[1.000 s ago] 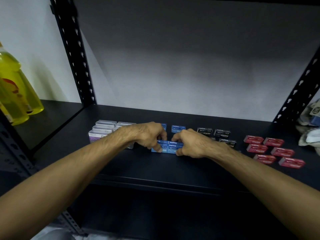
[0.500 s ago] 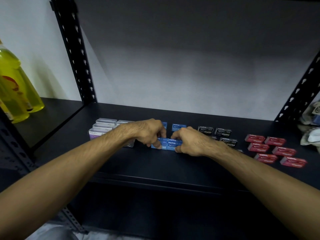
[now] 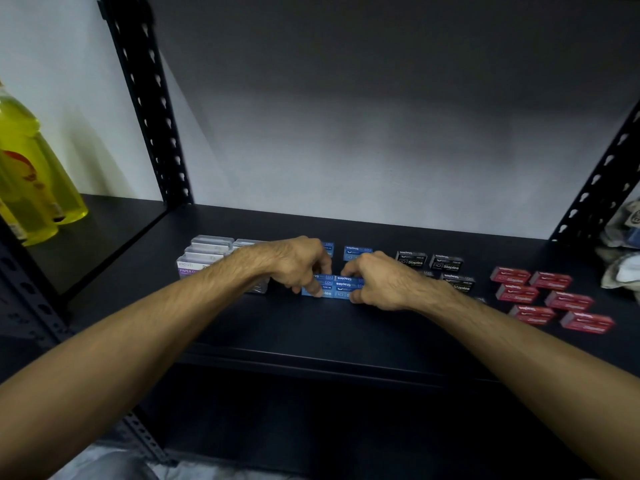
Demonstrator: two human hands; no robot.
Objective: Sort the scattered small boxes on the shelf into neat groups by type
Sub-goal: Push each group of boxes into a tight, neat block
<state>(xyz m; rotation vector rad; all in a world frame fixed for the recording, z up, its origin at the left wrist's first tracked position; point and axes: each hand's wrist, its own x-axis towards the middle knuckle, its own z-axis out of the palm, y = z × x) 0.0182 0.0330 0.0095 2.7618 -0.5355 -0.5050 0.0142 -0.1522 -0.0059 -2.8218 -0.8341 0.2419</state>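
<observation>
A: Both hands were down on the shelf (image 3: 346, 334), working the blue boxes (image 3: 334, 287) in the middle.

B: Right, the left hand (image 3: 298, 263) pinched the left end of that little blue cluster, the right hand (image 3: 377, 284) curled onto its right end, the two close together with the boxes squeezed between them.

A: So the step looked like squaring the blues into one tidy block.

B: Seemed so. Two more blue ones (image 3: 356, 252) sat just beyond the knuckles, so the next move probably called for pulling those in.

A: And the rest?

B: Clear boxes (image 3: 207, 252) to the left, black boxes (image 3: 446, 263) to the right, red boxes (image 3: 550, 299) farther right, already grouped but a bit loose.
</observation>
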